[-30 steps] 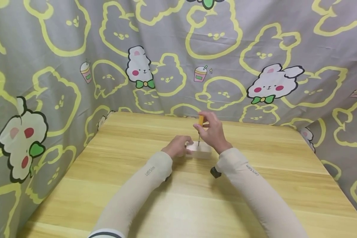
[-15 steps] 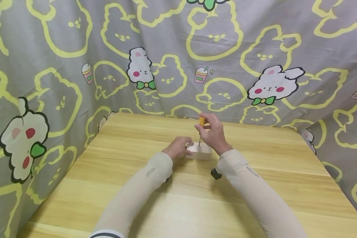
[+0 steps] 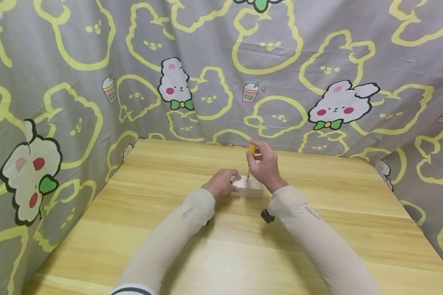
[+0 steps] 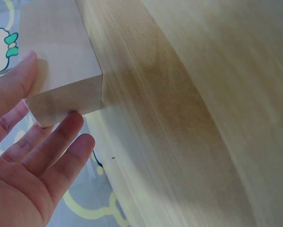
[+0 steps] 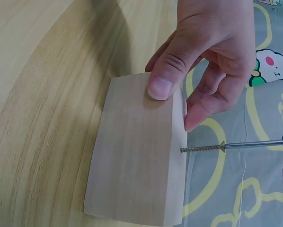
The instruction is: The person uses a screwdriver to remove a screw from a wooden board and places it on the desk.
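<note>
A pale wooden block (image 3: 252, 191) lies on the table, its left end held by my left hand (image 3: 220, 182). In the left wrist view the thumb presses one face of the block (image 4: 61, 38) while fingertips touch its end. A screw (image 5: 203, 148) stands partway in the block's upper face, much of its thread exposed. The screwdriver's metal shaft (image 5: 255, 144) meets the screw head in line with it. Above the block, my right hand (image 3: 266, 164) pinches the yellow screwdriver handle (image 3: 252, 148) between thumb and fingers, with the screwdriver nearly upright.
The wood-grain table (image 3: 221, 254) extends around the block on all sides. A grey curtain with rabbit drawings (image 3: 214, 49) hangs behind and beside it. Dark wrist-camera housing (image 3: 267, 215) shows below the right cuff.
The right thumb and fingers have shifted slightly around the screwdriver handle. My left hand and the block stay in place; the head view drifts a little.
</note>
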Motion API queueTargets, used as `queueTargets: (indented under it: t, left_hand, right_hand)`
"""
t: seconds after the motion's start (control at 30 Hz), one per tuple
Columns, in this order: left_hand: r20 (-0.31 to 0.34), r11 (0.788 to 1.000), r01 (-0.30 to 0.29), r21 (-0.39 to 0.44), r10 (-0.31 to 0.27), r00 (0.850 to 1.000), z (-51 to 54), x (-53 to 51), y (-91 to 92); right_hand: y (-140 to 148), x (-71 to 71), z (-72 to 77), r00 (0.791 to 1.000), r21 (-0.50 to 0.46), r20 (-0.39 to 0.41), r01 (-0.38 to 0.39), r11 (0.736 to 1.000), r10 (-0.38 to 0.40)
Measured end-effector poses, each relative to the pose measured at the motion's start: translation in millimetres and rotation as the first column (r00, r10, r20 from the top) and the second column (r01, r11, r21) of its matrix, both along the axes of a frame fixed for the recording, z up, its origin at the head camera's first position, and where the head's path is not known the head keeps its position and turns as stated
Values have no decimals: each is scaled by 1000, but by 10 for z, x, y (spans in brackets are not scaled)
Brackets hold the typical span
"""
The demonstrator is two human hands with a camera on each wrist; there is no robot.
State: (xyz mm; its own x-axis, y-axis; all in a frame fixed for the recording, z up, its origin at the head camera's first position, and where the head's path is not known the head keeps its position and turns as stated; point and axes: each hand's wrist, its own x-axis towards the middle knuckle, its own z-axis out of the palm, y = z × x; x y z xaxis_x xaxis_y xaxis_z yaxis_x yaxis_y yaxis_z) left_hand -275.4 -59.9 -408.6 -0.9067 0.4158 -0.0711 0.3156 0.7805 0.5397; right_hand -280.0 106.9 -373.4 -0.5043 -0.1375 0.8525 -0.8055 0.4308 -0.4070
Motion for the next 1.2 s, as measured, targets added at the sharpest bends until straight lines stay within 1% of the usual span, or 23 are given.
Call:
queueTargets:
  t: [0.27, 0.43, 0.57, 0.73, 0.87, 1.07, 1.2]
  left_hand:
    - [18, 1000, 1, 21, -2, 1000, -5, -5, 3]
    - [23, 1000, -5, 22, 5, 1000, 12, -9, -2]
    - [26, 1000, -7, 13, 6, 1000, 17, -6, -4]
    - [18, 1000, -2, 7, 1, 1000, 10, -8, 3]
    - [13, 1000, -8, 5, 8, 1000, -1, -10, 7]
    - [8, 1000, -6, 4, 6, 1000, -12, -20, 4]
    - [7, 1000, -4, 1, 4, 1000, -19, -21, 1]
  right_hand:
    - [28, -14, -16, 1000, 33, 8, -12, 999, 12]
    - [41, -36, -10, 1000, 53, -21, -13, 999, 14]
    - [40, -45, -5, 999, 52, -40, -7, 999, 9]
    - [39, -41, -16, 999, 44, -39, 13, 999, -11]
    - [40, -36, -40, 999, 36, -33, 7, 999, -6]
    - [42, -41, -47, 998, 47, -64, -1, 999, 4]
    - [44, -51, -48, 998, 37, -67, -8, 999, 11]
